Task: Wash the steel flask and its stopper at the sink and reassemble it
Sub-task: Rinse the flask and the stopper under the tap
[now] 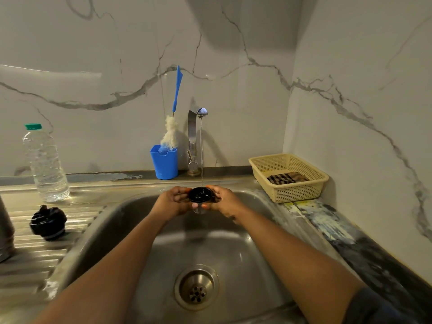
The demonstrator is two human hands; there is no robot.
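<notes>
Directly below the tap (195,127), in the thin stream of water (201,155), a small black cap piece (200,194) is held over the sink (233,253); I take it for a part of the flask's closure, though its lower side is hidden. The left hand (174,199) grips it from the left of the stream and the right hand (224,201) from the right; the fingers of both are curled narrow round its rim, its hollow top facing up to the water.

Far to the left of the tap and nearer the person, a black stopper (48,222) lies on the ribbed steel tabletop (35,260); further left again, at the picture's edge, stands a grey cylinder that is probably the steel flask (5,230), mostly out of view.

The cap piece looks light, stiff and hard; wet plastic is likely slippery, so a hold on opposite sides of the rim, as here, seems the safest. The flask should be heavier and smooth, so it is best taken round the body with a whole hand.

Just left of the tap a brush (171,134) stands in a blue cup (164,163); a plastic bottle (45,164) stands well to the left; a basket (289,178) sits to the right.
</notes>
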